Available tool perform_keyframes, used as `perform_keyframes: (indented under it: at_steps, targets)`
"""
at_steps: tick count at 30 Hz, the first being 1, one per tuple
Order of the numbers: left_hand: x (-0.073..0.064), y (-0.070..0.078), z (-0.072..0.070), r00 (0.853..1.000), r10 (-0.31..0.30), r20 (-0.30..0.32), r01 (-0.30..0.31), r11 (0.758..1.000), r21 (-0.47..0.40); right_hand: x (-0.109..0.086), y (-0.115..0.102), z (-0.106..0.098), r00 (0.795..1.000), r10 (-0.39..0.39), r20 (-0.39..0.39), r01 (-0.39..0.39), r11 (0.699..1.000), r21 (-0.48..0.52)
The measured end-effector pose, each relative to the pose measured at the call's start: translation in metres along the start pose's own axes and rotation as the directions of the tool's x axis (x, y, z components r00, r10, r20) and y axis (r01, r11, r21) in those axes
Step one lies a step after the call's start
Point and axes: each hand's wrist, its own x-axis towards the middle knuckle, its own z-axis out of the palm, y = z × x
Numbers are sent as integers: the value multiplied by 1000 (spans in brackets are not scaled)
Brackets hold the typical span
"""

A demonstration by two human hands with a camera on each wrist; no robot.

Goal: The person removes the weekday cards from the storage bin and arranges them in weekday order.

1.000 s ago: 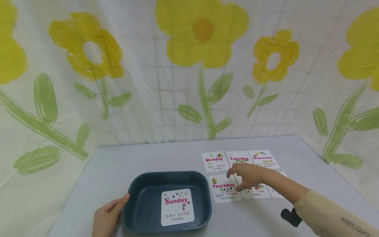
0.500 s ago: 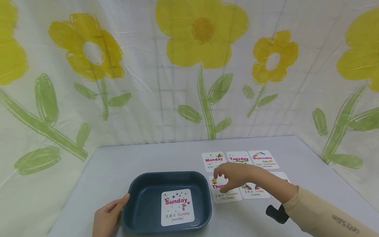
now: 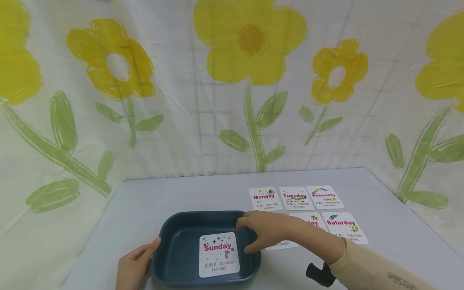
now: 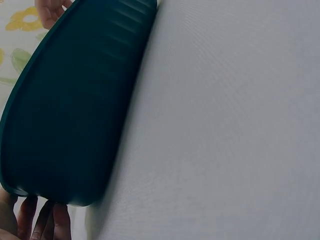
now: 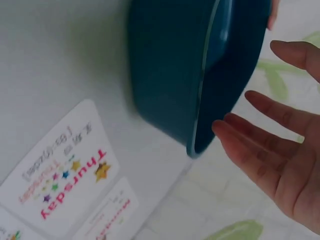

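A dark blue-green plastic basin (image 3: 177, 257) stands on the table, with a square white Sunday card (image 3: 219, 264) lying in it. My left hand (image 3: 133, 264) grips the basin's left end, thumb at the rim and fingers against the outer wall. Over the basin's right end hovers my right hand (image 3: 268, 229), fingers loosely bent and nothing between them. In the right wrist view its fingertips are just above the rim. Behind this hand lie the Thursday card (image 5: 65, 170), largely covered in the head view, and the partly covered Friday card (image 3: 313, 218).
The Saturday card (image 3: 346, 228) ends the front row on the right. Behind it lie the Monday card (image 3: 266, 203), Tuesday card (image 3: 296, 201) and Wednesday card (image 3: 324, 199). A flower-printed curtain (image 3: 174, 149) hangs along the table's far edge.
My right hand has moved left from above the Friday and Thursday cards to the basin's right end. The left hand, basin and Sunday card have stayed put; the view has shifted slightly.
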Motion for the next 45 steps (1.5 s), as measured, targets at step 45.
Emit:
perform_keyframes:
  at_steps: [45]
  targets:
    - [2, -3, 1, 1000, 22, -9, -22, 1000, -3, 61, -27, 84, 991, -28, -130, -4, 971, -239]
